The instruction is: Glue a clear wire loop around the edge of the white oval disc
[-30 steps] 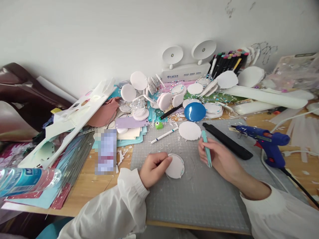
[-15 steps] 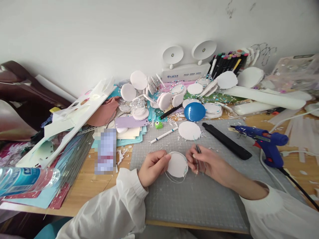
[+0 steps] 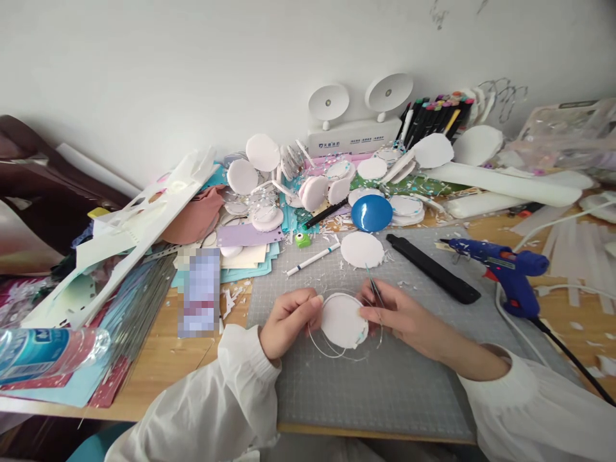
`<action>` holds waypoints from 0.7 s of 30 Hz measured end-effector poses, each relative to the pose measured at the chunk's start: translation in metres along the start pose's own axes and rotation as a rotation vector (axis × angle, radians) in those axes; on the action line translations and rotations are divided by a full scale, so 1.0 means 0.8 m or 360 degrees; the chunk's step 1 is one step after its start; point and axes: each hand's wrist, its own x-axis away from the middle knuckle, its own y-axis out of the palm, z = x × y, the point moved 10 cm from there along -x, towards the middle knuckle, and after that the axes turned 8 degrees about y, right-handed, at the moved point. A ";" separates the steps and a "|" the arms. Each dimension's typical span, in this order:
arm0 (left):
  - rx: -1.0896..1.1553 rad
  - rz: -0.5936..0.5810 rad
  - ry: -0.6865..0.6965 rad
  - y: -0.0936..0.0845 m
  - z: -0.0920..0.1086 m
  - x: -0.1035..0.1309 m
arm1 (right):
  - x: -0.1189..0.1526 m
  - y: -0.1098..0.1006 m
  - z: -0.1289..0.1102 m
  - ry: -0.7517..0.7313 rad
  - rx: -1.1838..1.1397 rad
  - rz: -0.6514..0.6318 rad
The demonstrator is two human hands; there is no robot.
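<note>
A white disc (image 3: 345, 321), with bits of pale blue along its lower right rim, is held above the grey cutting mat (image 3: 375, 398). My left hand (image 3: 292, 319) is closed at the disc's left edge, thumb and forefinger pinching a thin wire (image 3: 332, 355) that loops below the disc. My right hand (image 3: 392, 307) grips the disc's right edge with the thumb on top. Slim tweezers (image 3: 375, 290) stick up from that same hand, tips pointing away from me. Just beyond lies another white disc (image 3: 362, 249) on the mat.
A blue glue gun (image 3: 510, 263) with its cord and a black cutter-like tool (image 3: 433, 268) lie right. A white marker (image 3: 312, 259), green punch (image 3: 302, 240) and blue oval (image 3: 371, 213) sit farther back, before piled white discs (image 3: 264, 153). At left are a phone (image 3: 199, 292) and bottle (image 3: 52, 353).
My right hand has moved in and taken the disc's right edge, tweezers still in it. My left thumb has shifted from the disc's face to its left edge, pinching the wire.
</note>
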 end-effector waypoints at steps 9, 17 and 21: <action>0.0256 0.0087 0.0018 -0.010 0.009 -0.010 | 0.004 0.001 0.002 -0.0065 0.0061 -0.0053; -0.0052 0.0003 0.0151 -0.013 0.015 -0.007 | 0.006 0.000 -0.001 -0.0089 -0.0105 0.0045; -0.0478 -0.0205 0.0527 -0.002 0.041 -0.008 | 0.009 -0.005 0.000 -0.0061 -0.0293 0.0096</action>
